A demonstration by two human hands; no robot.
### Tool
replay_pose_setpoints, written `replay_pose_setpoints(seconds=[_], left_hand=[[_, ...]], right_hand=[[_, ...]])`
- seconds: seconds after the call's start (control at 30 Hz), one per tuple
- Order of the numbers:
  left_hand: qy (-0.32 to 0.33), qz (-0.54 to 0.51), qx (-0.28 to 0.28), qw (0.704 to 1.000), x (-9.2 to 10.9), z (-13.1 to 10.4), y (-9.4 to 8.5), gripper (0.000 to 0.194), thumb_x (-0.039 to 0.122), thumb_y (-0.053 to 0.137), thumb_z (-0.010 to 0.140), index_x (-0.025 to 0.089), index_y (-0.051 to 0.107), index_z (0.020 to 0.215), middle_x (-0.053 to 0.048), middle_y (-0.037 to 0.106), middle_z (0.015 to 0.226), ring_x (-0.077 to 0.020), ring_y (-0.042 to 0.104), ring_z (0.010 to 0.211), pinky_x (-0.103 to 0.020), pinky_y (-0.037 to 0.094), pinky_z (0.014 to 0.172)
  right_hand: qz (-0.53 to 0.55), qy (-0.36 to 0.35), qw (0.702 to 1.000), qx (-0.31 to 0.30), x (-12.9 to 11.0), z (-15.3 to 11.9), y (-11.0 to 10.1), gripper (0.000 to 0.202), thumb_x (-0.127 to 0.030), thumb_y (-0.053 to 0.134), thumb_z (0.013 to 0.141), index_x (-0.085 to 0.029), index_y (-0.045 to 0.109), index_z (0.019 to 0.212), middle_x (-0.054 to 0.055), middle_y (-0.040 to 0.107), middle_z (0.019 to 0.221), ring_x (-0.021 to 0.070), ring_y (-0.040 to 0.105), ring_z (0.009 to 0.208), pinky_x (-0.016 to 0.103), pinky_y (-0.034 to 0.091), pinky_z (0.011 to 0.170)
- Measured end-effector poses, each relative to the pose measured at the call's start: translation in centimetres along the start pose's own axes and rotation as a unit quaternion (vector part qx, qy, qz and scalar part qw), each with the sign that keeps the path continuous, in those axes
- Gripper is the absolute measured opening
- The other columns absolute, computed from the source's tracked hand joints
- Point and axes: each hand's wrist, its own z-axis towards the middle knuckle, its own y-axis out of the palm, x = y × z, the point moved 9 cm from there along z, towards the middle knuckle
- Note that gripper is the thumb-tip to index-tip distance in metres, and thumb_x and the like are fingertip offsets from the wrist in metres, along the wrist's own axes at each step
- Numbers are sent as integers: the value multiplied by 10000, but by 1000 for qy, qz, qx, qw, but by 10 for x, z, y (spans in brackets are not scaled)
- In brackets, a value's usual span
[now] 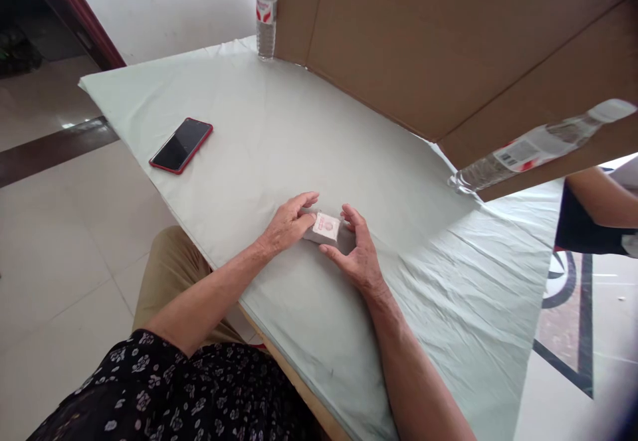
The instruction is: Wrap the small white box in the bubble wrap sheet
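Observation:
A small white box [327, 227] with red print on top lies on the pale green cloth of the table, between my two hands. My left hand [292, 222] is at its left side, fingers stretched past the far edge and thumb reaching the box's left edge. On the other side, my right hand [359, 252] curves around without closing. Its thumb tip is by the near right corner, and its fingers stand apart from the box. Whether the left thumb presses on the box, I cannot tell.
A phone in a red case [182, 145] lies at the left table edge. A tall cardboard panel [399, 42] stands across the back, with a clear plastic bottle [266, 19] at its left end and another bottle [538, 145] at its right. Another person's arm [603, 195] shows at right.

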Motion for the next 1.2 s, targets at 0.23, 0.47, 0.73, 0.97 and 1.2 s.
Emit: replay_pose_setpoints(seconds=[0.23, 0.47, 0.73, 0.97, 1.2], left_hand=[[35, 17, -86, 996, 4, -6, 18, 588, 174, 530, 797, 136, 523, 1384, -95, 676, 1193, -153, 631, 888, -279, 523, 807], [50, 51, -83, 994, 4, -9, 18, 559, 185, 541, 799, 147, 546, 1356, -86, 683, 1172, -141, 616, 850, -265, 518, 782], [38, 39, -27, 998, 7, -11, 8, 503, 203, 573, 822, 137, 583, 1320, -126, 650, 1274, -225, 608, 1131, -355, 496, 991], [98, 122, -32, 987, 12, -10, 19, 560, 242, 617, 797, 167, 550, 1349, -134, 563, 1397, -289, 485, 1318, -442, 420, 1110], [58, 79, -73, 993, 9, -9, 21, 684, 221, 594, 741, 151, 494, 1413, -146, 516, 1465, -299, 495, 1326, -436, 415, 1123]], right_hand=[[-39, -13, 999, 11, -7, -7, -5, 676, -385, 738, 802, -288, 469, 1415, 91, 681, 1224, 291, 634, 1137, 513, 466, 1022], [-52, 1, 998, -23, -5, -6, -5, 669, -402, 748, 787, -298, 492, 1397, 82, 692, 1224, 291, 648, 1116, 499, 477, 998], [-53, -3, 999, -12, 1, -7, -3, 674, -412, 748, 778, -292, 495, 1391, 90, 687, 1238, 302, 634, 1129, 510, 472, 1001], [-118, -89, 989, 11, -20, -9, -4, 650, -364, 699, 815, -275, 462, 1414, 112, 686, 1218, 319, 634, 1131, 525, 465, 997], [-108, -63, 992, -6, -13, -8, -2, 668, -373, 700, 813, -276, 449, 1424, 113, 674, 1239, 315, 633, 1130, 516, 485, 975]])
